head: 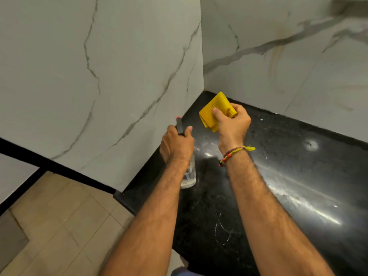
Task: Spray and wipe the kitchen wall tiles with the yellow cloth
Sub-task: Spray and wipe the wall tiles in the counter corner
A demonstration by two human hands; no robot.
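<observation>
Head view: two bare forearms reach forward over a black polished table (298,176) set into a corner of marble-patterned wall tiles (119,66).
Left hand (176,145): fingers curl round the neck of a spray bottle (189,174), thumb raised beside the black head; the red-tipped nozzle (178,117) points up toward the left wall.
Spray bottle: clear body, seen below the left wrist, its base near or on the table at the left edge; whether it touches the surface cannot be told.
Right hand (232,124): grips a folded yellow cloth (216,111), thumb across its front face, fingers wrapped behind.
Yellow cloth: ribbed, folded into a thick pad, held up above the table near the corner where the two walls meet; it appears apart from both walls.
Wrist: a braided thread bracelet (235,153) with red and yellow beads circles the right wrist.
Wall tiles: white with grey veins; brownish streaks (276,56) run down the right-hand wall above the table.
Table: bright glare and faint curved scratch marks show on its surface.
Floor (49,226): beige tiles lie at lower left, beyond the table's end.
</observation>
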